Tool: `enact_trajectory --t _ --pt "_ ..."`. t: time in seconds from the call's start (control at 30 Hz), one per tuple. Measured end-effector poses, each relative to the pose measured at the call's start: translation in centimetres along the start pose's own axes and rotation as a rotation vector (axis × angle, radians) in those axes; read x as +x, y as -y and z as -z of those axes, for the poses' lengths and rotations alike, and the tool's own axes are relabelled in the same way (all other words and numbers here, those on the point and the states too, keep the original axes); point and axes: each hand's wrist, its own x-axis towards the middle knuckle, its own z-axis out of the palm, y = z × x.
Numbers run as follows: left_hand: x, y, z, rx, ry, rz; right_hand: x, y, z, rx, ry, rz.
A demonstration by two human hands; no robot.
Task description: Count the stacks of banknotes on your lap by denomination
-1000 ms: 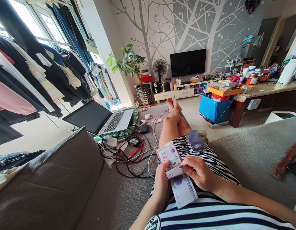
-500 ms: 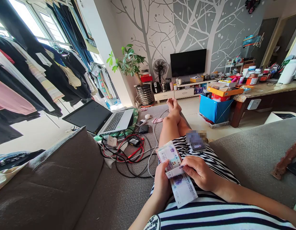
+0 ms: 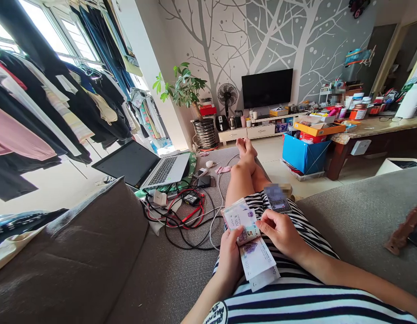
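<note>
My left hand (image 3: 229, 252) is closed around a stack of banknotes (image 3: 241, 219), its thumb pressed on their face. A figure 5 is printed on the top note. Below the thumb, folded-down notes (image 3: 258, 257) hang toward my lap, one partly covering another. My right hand (image 3: 281, 233) is curled, thumb and forefinger pinched together at the right edge of the upper note. Just beyond that hand, a phone (image 3: 278, 202) rests on the striped clothing over my thighs, its screen partly blurred.
On the sofa to the left are an open laptop (image 3: 168, 170) and tangled cables (image 3: 186, 225). A grey cushion (image 3: 93, 243) stands nearer. Farther right, a blue box (image 3: 304, 153) sits beside a cluttered table (image 3: 370, 130). A television (image 3: 267, 88) is by the far wall.
One more note has been folded down over the lower ones below my left thumb. My right hand has moved slightly up, back to the upper notes' edge.
</note>
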Motion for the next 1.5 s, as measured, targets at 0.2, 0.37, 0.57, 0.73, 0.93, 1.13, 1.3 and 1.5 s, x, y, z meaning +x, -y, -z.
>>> enact_trajectory --t 0.2,0.37,0.57,0.73,0.93,1.13,1.3,1.5 --pt "-0.2 0.0 -0.2 -0.030 0.058 0.018 0.4 0.1 -0.5 -0.005 -0.032 0.041" --pt "0.0 0.1 -0.2 -0.046 0.019 -0.032 0.0 -0.1 -0.4 0.001 -0.018 0.062" --pt "0.3 0.2 0.0 -0.013 0.045 -0.045 -0.6 -0.3 0.0 0.017 0.013 0.143" --pt "0.0 0.1 -0.2 -0.010 0.071 -0.001 -1.1 0.0 0.3 0.039 0.106 0.228" --pt "-0.1 -0.1 -0.3 -0.045 0.040 0.046 -1.5 0.6 0.7 0.065 0.178 0.281" --pt "-0.3 0.0 -0.2 -0.050 -0.016 0.060 -1.4 0.4 0.7 0.048 0.182 0.321" --pt "-0.3 -0.1 -0.4 -0.070 0.022 0.059 -1.4 0.6 0.7 0.048 0.181 0.345" --pt "-0.4 -0.1 -0.3 -0.052 0.010 0.044 -1.3 0.7 0.8 0.042 0.189 0.328"
